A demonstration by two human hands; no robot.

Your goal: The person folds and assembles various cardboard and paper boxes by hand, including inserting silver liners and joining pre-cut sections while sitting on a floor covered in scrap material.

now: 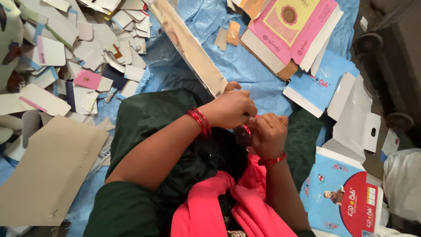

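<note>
Nearest, at 6 o'clock, a pink scarf [245,206] drapes over dark green clothing. Above it the right hand [268,134] and left hand [230,109] touch, both curled narrow around a small dark, pink-edged piece [242,134] pinched between them at centre. 1 long shiny strip [188,46] runs toward 11 o'clock. A pink-and-yellow carton stack [291,28] lies at 1 o'clock on the blue tarp [245,66].

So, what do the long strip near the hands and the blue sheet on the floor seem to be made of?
The long strip looks like cardboard with a glossy, perhaps foil-like face: it is stiff, straight and reflects light. The blue sheet looks like thin plastic tarpaulin: it is shiny and wrinkled. The left hand touches the strip's end, beside the right hand.
</note>
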